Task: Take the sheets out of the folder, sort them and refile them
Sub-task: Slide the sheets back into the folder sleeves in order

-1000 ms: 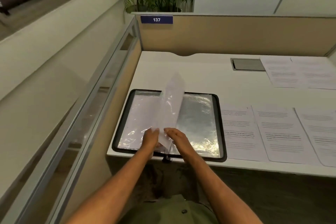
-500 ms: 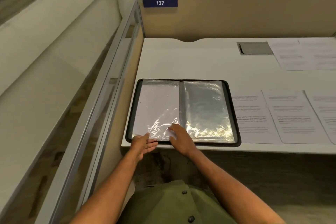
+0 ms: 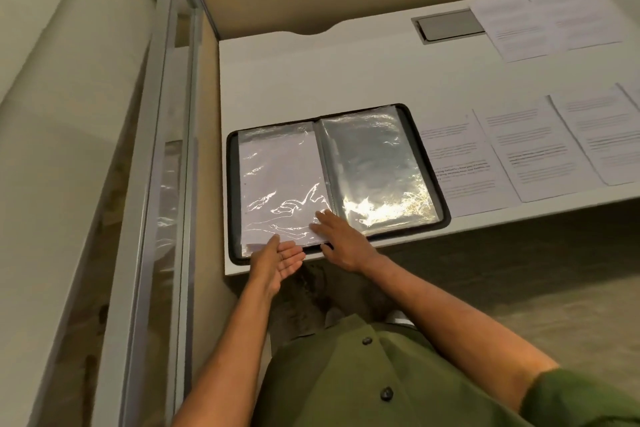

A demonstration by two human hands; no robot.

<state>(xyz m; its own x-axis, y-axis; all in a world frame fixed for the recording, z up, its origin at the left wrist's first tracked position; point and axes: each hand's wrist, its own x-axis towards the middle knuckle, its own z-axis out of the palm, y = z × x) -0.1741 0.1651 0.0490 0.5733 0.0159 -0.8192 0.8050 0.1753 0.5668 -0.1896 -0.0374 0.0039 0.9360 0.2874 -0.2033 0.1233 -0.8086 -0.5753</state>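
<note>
The clear plastic sleeve that stood upright over the spine a second ago now lies flat on the left half of the black-edged display folder [image 3: 337, 180], which sits open at the near left of the white worktop [image 3: 311, 73]. So the page turn is finished, and the next pocket looks ready for work. The left hand [image 3: 277, 262] is spread, palm up, at the folder's near edge, holding nothing. The right hand [image 3: 341, 236] presses flat, fingers straight, on the near corner of the left sleeve [image 3: 280, 180], which holds a white sheet; the right sleeve [image 3: 374, 166] looks empty (glare hides much). Printed white sheets [image 3: 533, 152] lie in rows to the right, outside the folder.
</note>
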